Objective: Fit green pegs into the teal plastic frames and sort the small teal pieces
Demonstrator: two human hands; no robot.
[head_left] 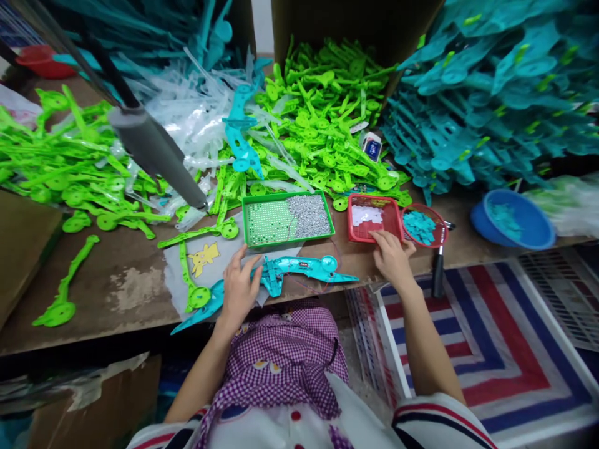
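Note:
My left hand (241, 287) rests on a long teal plastic toy part (299, 269) lying along the table's front edge, fingers curled over its left half. My right hand (392, 254) reaches into the near edge of a red tray (352, 219) that holds small white pieces, fingertips pinched down at its rim; what they pinch is too small to make out. A green tray (287, 197) of small silvery screws and green dots sits just behind the teal part.
A round red sieve (440, 224) with teal bits and a black handle lies right of the red tray. A blue bowl (512, 218) stands far right. Heaps of green parts (322, 106) and teal parts (491, 93) fill the back. A grey pole (154, 153) slants in from upper left.

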